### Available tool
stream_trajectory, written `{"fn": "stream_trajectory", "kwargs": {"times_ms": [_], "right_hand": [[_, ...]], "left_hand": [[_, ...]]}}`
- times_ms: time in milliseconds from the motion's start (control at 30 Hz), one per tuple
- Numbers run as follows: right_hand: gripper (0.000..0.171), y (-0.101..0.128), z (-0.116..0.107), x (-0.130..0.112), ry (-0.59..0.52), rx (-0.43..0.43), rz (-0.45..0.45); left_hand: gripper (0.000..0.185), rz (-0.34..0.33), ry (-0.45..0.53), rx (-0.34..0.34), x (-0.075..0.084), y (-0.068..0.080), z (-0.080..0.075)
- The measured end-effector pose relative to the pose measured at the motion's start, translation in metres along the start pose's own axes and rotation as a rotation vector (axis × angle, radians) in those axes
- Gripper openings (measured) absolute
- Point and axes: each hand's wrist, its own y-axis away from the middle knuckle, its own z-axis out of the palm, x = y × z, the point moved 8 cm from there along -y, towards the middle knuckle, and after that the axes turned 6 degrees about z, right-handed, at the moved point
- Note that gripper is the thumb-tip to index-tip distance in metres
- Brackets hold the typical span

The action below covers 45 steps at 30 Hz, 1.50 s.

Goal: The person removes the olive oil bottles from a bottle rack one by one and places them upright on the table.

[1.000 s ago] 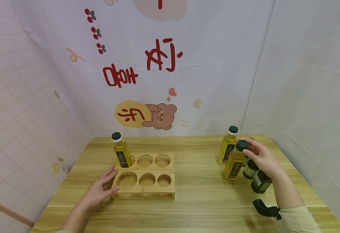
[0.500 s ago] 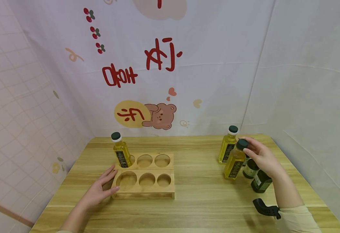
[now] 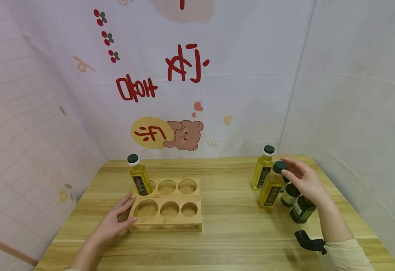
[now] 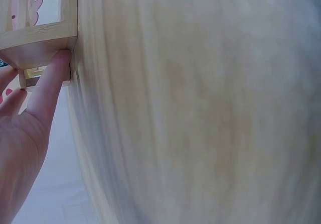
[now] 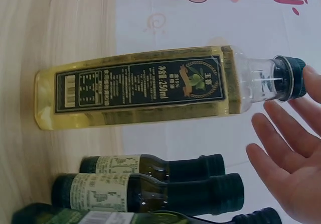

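Observation:
A bamboo rack point(image 3: 165, 214) with six round holes lies on the wooden table point(image 3: 231, 233). One yellow oil bottle point(image 3: 138, 177) stands in its back left hole. My left hand point(image 3: 116, 220) rests flat against the rack's front left corner, and in the left wrist view a fingertip point(image 4: 57, 68) touches the rack point(image 4: 40, 40). At the right, my right hand point(image 3: 297, 177) hovers with straight fingers beside the dark cap of a yellow oil bottle point(image 3: 271, 186). In the right wrist view one fingertip point(image 5: 312, 81) touches that bottle's cap point(image 5: 288, 78).
A second yellow bottle point(image 3: 262, 170) stands behind the one at my right hand. Dark green bottles point(image 3: 290, 194) point(image 3: 301, 209) stand close under my right palm, three showing in the right wrist view point(image 5: 145, 194). Printed cloth walls close off the back and sides.
My right hand's fingers have straightened and loosened from the bottle's cap. The bottle stays where it was. The left hand has not moved.

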Motion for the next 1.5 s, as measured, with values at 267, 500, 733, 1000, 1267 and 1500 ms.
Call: {"fn": "stream_trajectory", "kwargs": {"times_ms": [267,500,733,1000,1267,1500], "right_hand": [[0.041,0.005,-0.010,-0.026,0.109,0.166,-0.108],[0.043,0.007,-0.009,-0.055,0.210,0.258,-0.275],[0.053,0.005,0.007,-0.078,0.239,0.244,-0.401],[0.055,0.002,0.037,-0.097,0.223,0.181,-0.497],[0.051,-0.006,0.076,-0.115,0.161,0.100,-0.520],[0.050,-0.011,0.116,-0.121,0.127,0.013,-0.483]], "left_hand": [[0.070,0.003,0.002,-0.005,-0.003,0.000,0.000],[0.070,0.010,0.000,-0.002,-0.001,0.000,0.000],[0.069,0.011,-0.007,0.006,0.001,0.000,-0.001],[0.070,0.017,-0.006,0.004,0.003,0.000,-0.001],[0.069,0.013,-0.017,0.005,0.000,0.001,-0.002],[0.069,0.018,-0.021,0.005,0.001,0.000,-0.001]]}}
